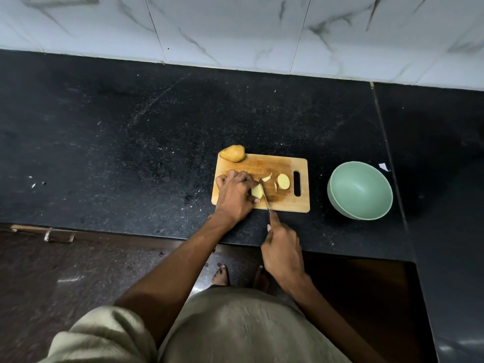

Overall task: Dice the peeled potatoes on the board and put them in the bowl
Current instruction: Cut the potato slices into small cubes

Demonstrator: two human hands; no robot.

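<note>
On the wooden cutting board (285, 163) my left hand (234, 196) holds down a peeled potato piece (257, 191), fingers curled over it. My right hand (281, 247) grips a knife (265, 199) by its handle, index finger along the spine, and the blade stands against the right face of that piece. A cut potato slice (283, 181) and a few thin slivers (267, 178) lie on the board to the right of the blade. A whole potato (232, 153) sits at the board's far left corner. The green bowl (360, 189) stands to the right of the board, with nothing in it.
The board lies near the front edge of a black stone counter (131, 142). A white marble-tiled wall (235, 30) runs along the back. A small white scrap (383, 166) lies beyond the bowl. Below the counter edge are the floor and my bare feet (221, 275).
</note>
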